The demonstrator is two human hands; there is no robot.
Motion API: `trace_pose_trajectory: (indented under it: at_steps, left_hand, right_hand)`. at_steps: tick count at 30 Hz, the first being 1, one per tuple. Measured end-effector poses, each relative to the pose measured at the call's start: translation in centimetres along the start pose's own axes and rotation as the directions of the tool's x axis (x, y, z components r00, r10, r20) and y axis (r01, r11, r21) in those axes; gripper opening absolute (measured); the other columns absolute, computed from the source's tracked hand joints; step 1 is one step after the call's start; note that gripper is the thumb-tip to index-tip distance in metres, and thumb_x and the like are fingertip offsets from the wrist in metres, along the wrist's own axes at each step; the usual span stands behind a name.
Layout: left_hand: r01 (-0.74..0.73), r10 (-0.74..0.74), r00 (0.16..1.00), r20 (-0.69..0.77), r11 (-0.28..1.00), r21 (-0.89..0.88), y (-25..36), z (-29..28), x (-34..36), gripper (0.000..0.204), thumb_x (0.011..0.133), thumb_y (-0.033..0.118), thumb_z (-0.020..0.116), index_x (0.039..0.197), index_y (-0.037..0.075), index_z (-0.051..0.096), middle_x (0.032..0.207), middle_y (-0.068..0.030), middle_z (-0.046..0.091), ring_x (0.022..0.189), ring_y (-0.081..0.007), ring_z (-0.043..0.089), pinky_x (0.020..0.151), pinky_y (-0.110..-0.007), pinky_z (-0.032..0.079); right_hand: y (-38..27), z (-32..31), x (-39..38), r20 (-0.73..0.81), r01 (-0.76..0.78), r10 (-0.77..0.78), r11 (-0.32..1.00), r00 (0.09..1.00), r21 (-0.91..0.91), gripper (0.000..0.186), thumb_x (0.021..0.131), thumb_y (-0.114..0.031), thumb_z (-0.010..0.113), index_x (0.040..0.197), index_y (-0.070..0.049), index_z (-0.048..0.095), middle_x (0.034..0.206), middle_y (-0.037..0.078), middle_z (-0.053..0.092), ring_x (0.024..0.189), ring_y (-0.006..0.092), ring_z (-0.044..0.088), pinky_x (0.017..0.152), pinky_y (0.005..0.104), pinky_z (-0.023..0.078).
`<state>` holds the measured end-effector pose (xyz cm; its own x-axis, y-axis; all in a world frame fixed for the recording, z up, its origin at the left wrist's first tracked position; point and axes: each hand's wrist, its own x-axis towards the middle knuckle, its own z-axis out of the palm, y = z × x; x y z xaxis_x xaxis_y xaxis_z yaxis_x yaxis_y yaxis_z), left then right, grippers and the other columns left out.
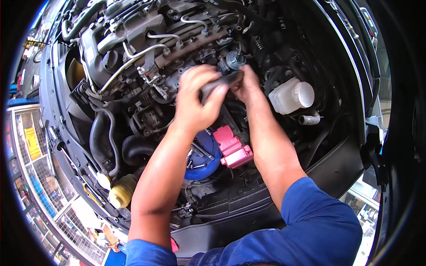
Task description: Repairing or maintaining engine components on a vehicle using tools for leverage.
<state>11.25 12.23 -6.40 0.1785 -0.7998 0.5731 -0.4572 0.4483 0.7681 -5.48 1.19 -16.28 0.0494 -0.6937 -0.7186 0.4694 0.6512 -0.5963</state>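
My left hand (195, 102) is wrapped around the dark hose (229, 80), thumb along its near side; my right hand (249, 84) curls at the other end, but I can't tell whether it grips. The hose lies just beside the round canister (235, 60), well in from the engine bay's front edge (239, 219). Good handling, I judge, means a firm, even hold near both ends, no kinking, and knuckles clear of the canister. The blue dish (202, 174) sits nearer that edge.
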Motion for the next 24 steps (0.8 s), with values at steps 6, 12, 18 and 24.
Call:
trace_pose_trajectory:
  at_steps: [6,12,18,24]
  left_hand:
    - [0.191,-0.219,0.975,0.039,0.915,0.355,-2.4,-4.7,-9.2,0.055,0.090,0.046,0.067,0.128,0.007,0.061,0.128,-0.0201,0.055,0.121,-0.0391,0.048,0.104,-0.049,0.039]
    - [0.035,-0.034,0.998,0.061,0.999,-0.012,0.2,-0.9,-2.6,0.050,0.092,0.036,0.066,0.128,0.003,0.059,0.130,-0.0200,0.057,0.124,-0.0392,0.051,0.107,-0.048,0.037]
    - [0.041,-0.129,0.990,-0.057,0.648,-0.760,-0.6,3.7,-0.1,0.026,0.092,0.025,0.062,0.100,0.000,0.057,0.086,-0.0187,0.064,0.086,-0.0325,0.064,0.091,-0.050,0.048]
    - [0.043,-0.107,0.994,-0.034,0.642,-0.766,-0.4,4.2,1.1,0.012,0.091,0.014,0.057,0.092,0.004,0.051,0.074,-0.0103,0.053,0.072,-0.0238,0.053,0.083,-0.047,0.047]
  right_hand:
    - [1.4,1.5,-1.0,-0.087,0.012,-0.046,0.936,0.995,-0.353,0.019,0.087,-0.029,0.062,0.089,-0.011,0.055,0.069,0.003,0.049,0.052,0.0152,0.045,0.046,0.0309,0.034]
    - [-0.5,-0.8,-0.2,0.013,-0.002,0.002,0.998,1.000,-0.056,0.023,0.091,-0.034,0.057,0.088,-0.012,0.052,0.063,0.002,0.047,0.046,0.0133,0.042,0.039,0.0260,0.031]
    - [-0.4,-0.2,-0.5,0.108,-0.071,0.066,0.997,0.992,0.037,0.019,0.092,-0.033,0.051,0.086,-0.015,0.048,0.064,0.000,0.044,0.044,0.0107,0.038,0.038,0.0246,0.029]
    - [-0.7,-0.5,-0.6,0.130,-0.119,0.109,0.990,0.985,0.069,0.018,0.092,-0.033,0.051,0.086,-0.016,0.046,0.065,0.000,0.044,0.042,0.0108,0.038,0.039,0.0248,0.028]
